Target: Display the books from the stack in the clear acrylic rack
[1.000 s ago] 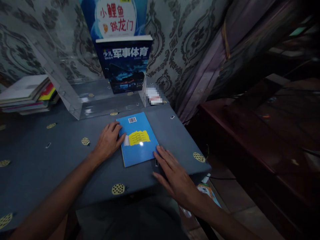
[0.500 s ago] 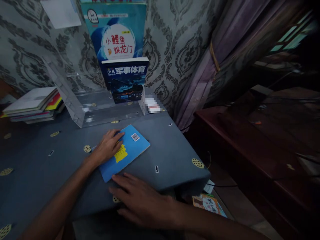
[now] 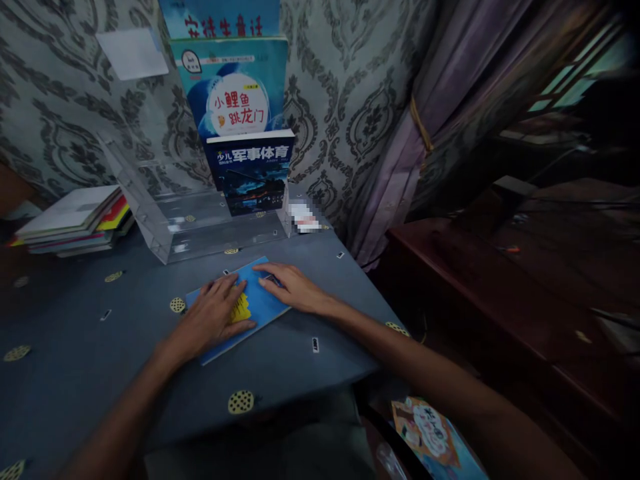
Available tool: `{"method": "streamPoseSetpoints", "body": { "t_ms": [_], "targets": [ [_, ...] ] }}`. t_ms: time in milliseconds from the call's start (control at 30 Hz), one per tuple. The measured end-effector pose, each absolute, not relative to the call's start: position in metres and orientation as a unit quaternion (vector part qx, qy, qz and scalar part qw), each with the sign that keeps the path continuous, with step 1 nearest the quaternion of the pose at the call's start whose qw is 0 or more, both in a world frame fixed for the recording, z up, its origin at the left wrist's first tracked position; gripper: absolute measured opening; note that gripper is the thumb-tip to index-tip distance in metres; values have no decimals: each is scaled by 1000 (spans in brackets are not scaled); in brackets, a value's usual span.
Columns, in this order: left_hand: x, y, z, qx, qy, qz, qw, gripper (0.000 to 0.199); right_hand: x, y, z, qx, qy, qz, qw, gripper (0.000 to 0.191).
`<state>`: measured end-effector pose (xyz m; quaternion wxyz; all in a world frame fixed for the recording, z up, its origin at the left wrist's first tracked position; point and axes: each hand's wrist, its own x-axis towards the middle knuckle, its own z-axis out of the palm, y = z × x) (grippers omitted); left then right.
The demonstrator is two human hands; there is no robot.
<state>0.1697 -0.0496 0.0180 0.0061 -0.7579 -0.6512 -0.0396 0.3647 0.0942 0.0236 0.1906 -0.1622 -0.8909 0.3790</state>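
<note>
A thin blue book (image 3: 250, 267) with a yellow patch lies flat on the grey patterned tablecloth (image 3: 280, 363). My left hand (image 3: 215, 310) rests across its left part, fingers spread and the thumb near the lower edge. On the upper right part lies my right hand (image 3: 293, 287), its fingers stretched out over the cover and partly hiding the barcode. Behind the book stands a clear plastic rack (image 3: 210, 243). A dark blue book (image 3: 257, 177) stands upright in it, with a teal book (image 3: 235, 100) and another blue book (image 3: 220, 17) behind.
A stack of books (image 3: 75, 220) lies at the table's left back. A pale card (image 3: 305, 219) sits by the rack's right end. Beyond the table's right edge are a purple curtain (image 3: 385, 180) and a dark red desk (image 3: 450, 267). A colourful book (image 3: 430, 433) lies below.
My right hand has moved up from the table's front edge onto the book's upper right part. My left hand stays on the book, now flatter. The view has tilted up slightly.
</note>
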Motion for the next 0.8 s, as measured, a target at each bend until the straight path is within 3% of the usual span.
{"method": "streamPoseSetpoints", "body": {
  "t_ms": [200,533,800],
  "targets": [
    [171,-49,24,-762,-648,-14,-11,89,352,120,-6,-143,-952,245,111,53],
    [178,-56,15,-779,-627,-21,2,102,347,143,-4,-180,-957,189,127,49],
    [191,-60,17,-774,-632,-16,40,66,351,147,-16,-143,-956,210,147,48]
  ]
}}
